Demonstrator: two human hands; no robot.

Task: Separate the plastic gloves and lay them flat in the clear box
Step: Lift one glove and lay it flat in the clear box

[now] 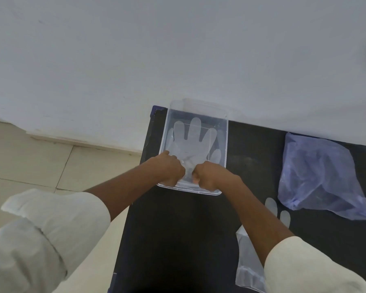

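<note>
A clear box [225, 142] sits on a black table [178, 229], its far end against a pale wall [135, 49]. Inside it a plastic glove [193, 140] lies flat on the floor of the box, fingers spread and pointing toward the wall, thumb toward the right side. The glove looks like more than one layer stacked together, though the transparent film makes that hard to judge.

Both hands reach into the near end of the box. The left hand [169, 167] is curled into a loose fist at the cuff end of the glove, knuckles up, its fingers folded under and pressed together. The right hand [207, 176] is curled the same way just beside it, with a narrow gap between the two. Crumpled film shows in that gap, and each hand appears to pinch the glove's cuff edge; the fingertips themselves are hidden beneath the knuckles. Both forearms are bare, with off-white sleeves [51, 229] rolled back above them.

To the right of the box, well apart from it, a bluish plastic bag [321, 176] lies rumpled on the table. Nearer the person, another plastic glove [249, 261] lies on the table, partly covered by the right forearm; two of its fingertips show beyond the arm, near the bag's lower corner. Left of the table, a tiled floor [30, 161] is visible.
</note>
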